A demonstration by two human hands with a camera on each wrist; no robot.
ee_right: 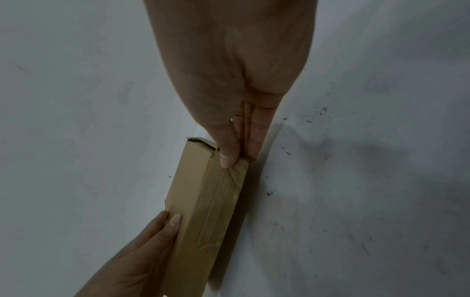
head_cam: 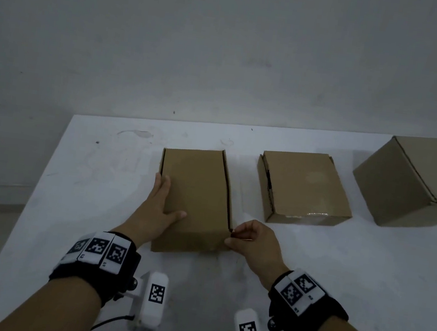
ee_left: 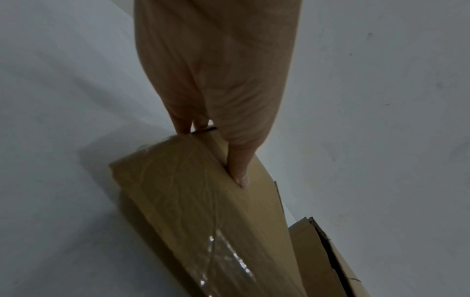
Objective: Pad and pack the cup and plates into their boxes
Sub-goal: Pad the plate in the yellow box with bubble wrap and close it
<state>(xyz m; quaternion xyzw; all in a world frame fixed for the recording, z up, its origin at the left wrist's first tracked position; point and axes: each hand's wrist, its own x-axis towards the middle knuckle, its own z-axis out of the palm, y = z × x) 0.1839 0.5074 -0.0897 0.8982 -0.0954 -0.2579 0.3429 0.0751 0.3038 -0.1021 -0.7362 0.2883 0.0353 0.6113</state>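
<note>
A closed brown cardboard box (head_cam: 194, 198) lies on the white table (head_cam: 94, 183), close in front of me. My left hand (head_cam: 164, 202) rests on its left edge, straight fingers along the side and thumb (ee_left: 239, 172) flat on the top. My right hand (head_cam: 232, 235) pinches the box's near right corner; in the right wrist view the thumb (ee_right: 226, 158) and fingers squeeze the corner of the box (ee_right: 203, 201). Clear tape runs over the box's end (ee_left: 223, 257). No cup or plate shows in any view.
A second, smaller closed box (head_cam: 305, 187) with tape on its near face sits to the right, and a larger box (head_cam: 419, 181) stands at the far right. The table's left edge runs diagonally beside my left arm. A plain wall is behind.
</note>
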